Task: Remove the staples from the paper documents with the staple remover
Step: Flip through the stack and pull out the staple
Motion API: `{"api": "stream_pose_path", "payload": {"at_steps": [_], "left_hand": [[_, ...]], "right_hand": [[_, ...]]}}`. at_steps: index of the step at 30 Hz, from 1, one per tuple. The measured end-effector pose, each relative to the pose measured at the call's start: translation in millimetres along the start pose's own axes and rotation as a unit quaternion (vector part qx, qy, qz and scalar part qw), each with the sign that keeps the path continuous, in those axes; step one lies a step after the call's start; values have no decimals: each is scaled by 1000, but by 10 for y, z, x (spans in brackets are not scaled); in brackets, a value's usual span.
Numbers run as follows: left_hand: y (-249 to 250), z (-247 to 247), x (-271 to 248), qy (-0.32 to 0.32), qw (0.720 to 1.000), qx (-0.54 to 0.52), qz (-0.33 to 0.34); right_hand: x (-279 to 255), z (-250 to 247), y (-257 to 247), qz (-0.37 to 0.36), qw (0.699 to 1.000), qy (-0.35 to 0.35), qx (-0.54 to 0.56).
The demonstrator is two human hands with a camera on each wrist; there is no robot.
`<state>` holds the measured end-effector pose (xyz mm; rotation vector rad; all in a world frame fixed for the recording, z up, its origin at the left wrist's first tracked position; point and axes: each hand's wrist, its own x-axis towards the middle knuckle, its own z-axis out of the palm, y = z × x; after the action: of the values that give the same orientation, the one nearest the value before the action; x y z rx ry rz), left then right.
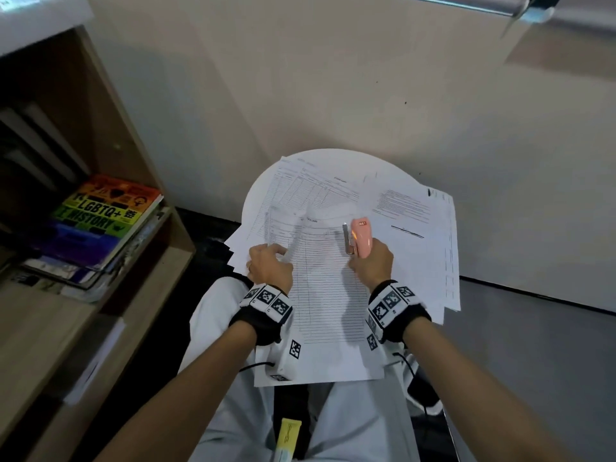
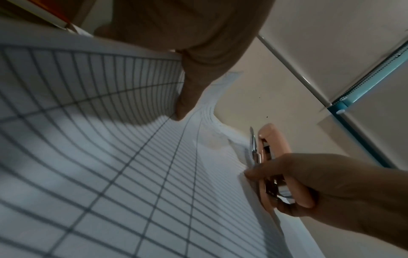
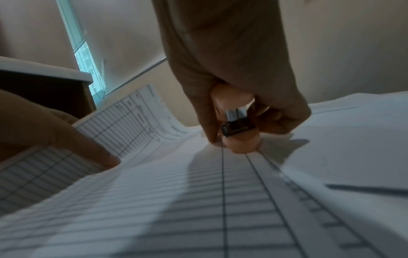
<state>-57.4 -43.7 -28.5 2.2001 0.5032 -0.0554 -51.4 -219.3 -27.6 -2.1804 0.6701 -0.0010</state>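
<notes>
Right hand (image 1: 371,261) has its grip wrapped round the pink staple remover (image 1: 360,236), metal blade pointing away from the body, tool resting low over the lined form (image 1: 328,295) that lies on the round white tabletop (image 1: 320,155) and hangs toward the lap. Left hand (image 1: 269,265) curls its grip on that form's left edge, thumb on top, lifting the sheet into a bow. I'd call this the lining-up step: no staple shows in any view, so the next move likely means finding it and sliding the blade under. The form is a ruled grid, thin and floppy; more printed papers (image 1: 416,208) fan out beneath and to the right.
</notes>
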Motion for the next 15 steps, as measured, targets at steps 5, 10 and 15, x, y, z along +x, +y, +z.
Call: {"api": "stream_pose_path", "payload": {"at_steps": [5, 10, 15], "left_hand": [[-50, -78, -70, 33, 977, -83, 194], [-83, -210, -62, -28, 944, -296, 140], [-178, -122, 115, -123, 958, -172, 193]], "right_hand": [[-57, 11, 51, 11, 996, 61, 57], [-43, -107, 129, 86, 975, 45, 202], [-80, -211, 193, 108, 953, 36, 279]]}}
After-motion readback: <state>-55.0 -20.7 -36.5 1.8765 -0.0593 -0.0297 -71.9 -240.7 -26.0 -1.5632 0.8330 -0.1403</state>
